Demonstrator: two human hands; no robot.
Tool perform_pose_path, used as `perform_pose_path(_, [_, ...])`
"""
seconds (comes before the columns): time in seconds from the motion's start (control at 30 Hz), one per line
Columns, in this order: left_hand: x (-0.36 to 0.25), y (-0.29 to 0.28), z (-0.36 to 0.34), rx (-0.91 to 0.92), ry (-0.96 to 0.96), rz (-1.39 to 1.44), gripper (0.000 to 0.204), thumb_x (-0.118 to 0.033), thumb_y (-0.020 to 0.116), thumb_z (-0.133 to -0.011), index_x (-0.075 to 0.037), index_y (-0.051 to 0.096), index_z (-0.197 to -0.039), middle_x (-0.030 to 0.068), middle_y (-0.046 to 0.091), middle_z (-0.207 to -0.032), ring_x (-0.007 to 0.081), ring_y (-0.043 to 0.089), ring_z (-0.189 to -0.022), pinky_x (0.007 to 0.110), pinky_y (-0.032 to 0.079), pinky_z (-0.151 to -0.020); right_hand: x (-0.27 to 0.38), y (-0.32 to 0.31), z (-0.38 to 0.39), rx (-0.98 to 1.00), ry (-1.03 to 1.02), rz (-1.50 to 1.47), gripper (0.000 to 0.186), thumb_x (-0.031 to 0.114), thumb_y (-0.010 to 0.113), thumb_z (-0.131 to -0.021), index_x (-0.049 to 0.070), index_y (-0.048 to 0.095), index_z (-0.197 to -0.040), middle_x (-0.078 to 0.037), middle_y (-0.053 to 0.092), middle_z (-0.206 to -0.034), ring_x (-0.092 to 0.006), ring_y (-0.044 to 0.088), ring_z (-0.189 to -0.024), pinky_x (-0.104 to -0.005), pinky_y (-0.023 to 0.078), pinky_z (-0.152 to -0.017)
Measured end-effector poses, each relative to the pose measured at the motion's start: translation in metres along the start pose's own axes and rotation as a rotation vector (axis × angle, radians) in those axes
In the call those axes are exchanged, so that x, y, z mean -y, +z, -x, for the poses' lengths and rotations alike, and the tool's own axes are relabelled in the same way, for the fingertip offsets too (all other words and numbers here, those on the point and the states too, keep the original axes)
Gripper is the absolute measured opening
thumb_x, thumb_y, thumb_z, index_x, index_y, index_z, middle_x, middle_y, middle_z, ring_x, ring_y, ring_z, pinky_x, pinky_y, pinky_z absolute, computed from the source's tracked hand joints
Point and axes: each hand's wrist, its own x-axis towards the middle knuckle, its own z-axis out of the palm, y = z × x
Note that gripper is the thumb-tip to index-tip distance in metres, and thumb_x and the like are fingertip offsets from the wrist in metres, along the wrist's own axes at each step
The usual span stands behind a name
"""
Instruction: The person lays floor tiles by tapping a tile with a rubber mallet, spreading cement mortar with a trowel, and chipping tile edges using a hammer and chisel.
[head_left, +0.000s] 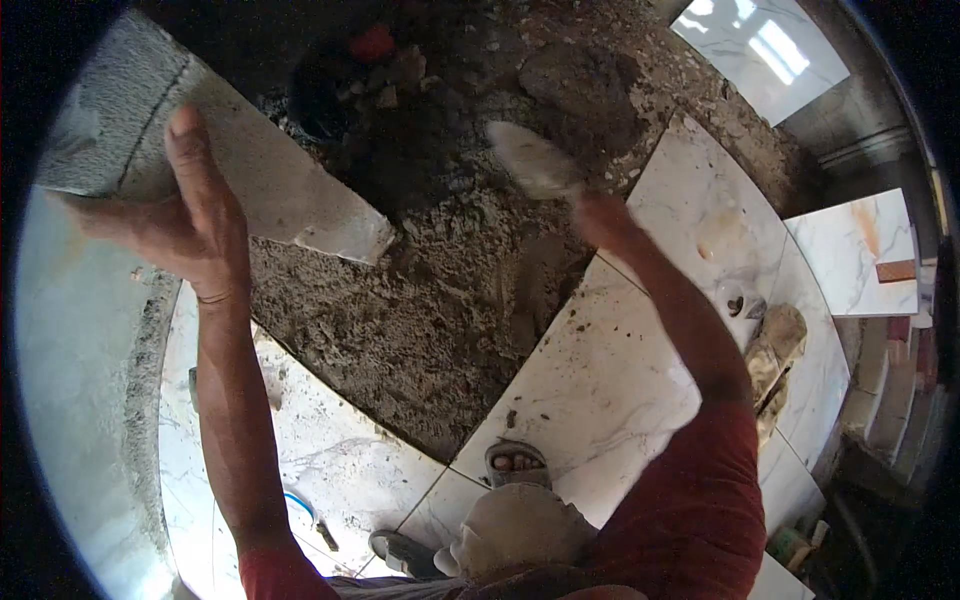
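Far left of the mortar bed (400,340): pale wall (70,400). Grey slab (280,180) extends over the bed's upper-left side, rough toward its outer end, smoother toward the bed. Left hand (190,230) is at the slab's near edge, thumb spread wide across its face; fingers partly hidden along the edge, so cannot tell whether they grip it or merely rest there. Judgement: slab stiff, probably heavy, brittle at corners; best taken by opposite edges, palm beneath.

Trowel (535,160) is above the bed's upper-right part, blade blurred, tip pointing up-left. Right hand (605,220), at the bed's right edge, is closed round the handle, which it hides. Judgement: trowel light, stiff, likely slippery if wet; take it by the handle, close behind the blade.

Right of the bed: marbled floor tiles (600,350), spattered with crumbs; probably slick, chip-prone at edges. Farther right of the bed: soiled cloth-like item (785,345), kind uncertain.
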Motion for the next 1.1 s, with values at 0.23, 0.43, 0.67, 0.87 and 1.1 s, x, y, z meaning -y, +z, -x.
perform_pose_path(0.23, [0.008, -0.006, -0.001, 0.038, 0.002, 0.111, 0.091, -0.020, 0.073, -0.082, 0.004, 0.007, -0.141, 0.0270, 0.028, -0.139, 0.0334, 0.036, -0.126, 0.048, 0.031, -0.107, -0.065, -0.016, 0.037, 0.205, 0.425, 0.007, 0.040, 0.020, 0.043, -0.089, 0.005, 0.047, -0.127, -0.021, 0.064, -0.094, -0.0324, 0.064, -0.081, -0.0453, 0.053, -0.068])
perform_pose_path(0.43, [0.007, 0.000, 0.004, 0.005, 0.097, -0.193, 0.093, -0.019, 0.074, -0.081, 0.010, 0.008, -0.140, 0.0282, 0.023, -0.141, 0.0328, 0.026, -0.132, 0.044, 0.021, -0.111, -0.034, -0.033, 0.073, 0.226, 0.737, -0.708, 0.028, 0.029, 0.043, -0.093, 0.009, 0.051, -0.112, -0.006, 0.047, -0.061, -0.0191, 0.047, -0.047, -0.0414, 0.042, -0.043])
perform_pose_path(0.67, [0.009, -0.001, 0.000, 0.021, 0.071, 0.030, 0.087, -0.019, 0.074, -0.082, 0.010, 0.012, -0.136, 0.0272, 0.032, -0.134, 0.0301, 0.040, -0.121, 0.043, 0.033, -0.104, -0.034, 0.003, 0.106, 0.039, 0.133, 0.086, 0.035, 0.033, 0.045, -0.093, 0.005, 0.049, -0.113, -0.022, 0.065, -0.079, -0.0392, 0.065, -0.073, -0.0487, 0.053, -0.064])
perform_pose_path(0.87, [0.006, -0.001, -0.004, 0.069, 0.114, -0.022, 0.078, -0.014, 0.071, -0.083, 0.007, 0.014, -0.132, 0.0267, 0.039, -0.128, 0.0296, 0.046, -0.115, 0.044, 0.040, -0.100, -0.162, 0.054, 0.053, -0.275, 0.182, 0.313, 0.041, 0.034, 0.046, -0.091, 0.006, 0.051, -0.121, -0.017, 0.063, -0.066, -0.0340, 0.063, -0.055, -0.0483, 0.052, -0.049])
perform_pose_path(1.1, [0.017, -0.004, 0.009, 0.041, -0.039, 0.131, 0.063, -0.019, 0.065, -0.088, 0.001, 0.024, -0.130, 0.0259, 0.042, -0.130, 0.0314, 0.049, -0.116, 0.047, 0.040, -0.100, -0.142, 0.019, 0.008, 0.126, 0.617, -1.546, 0.035, 0.036, 0.056, -0.089, 0.009, 0.049, -0.111, -0.009, 0.058, -0.072, -0.0197, 0.058, -0.060, -0.0379, 0.050, -0.055])
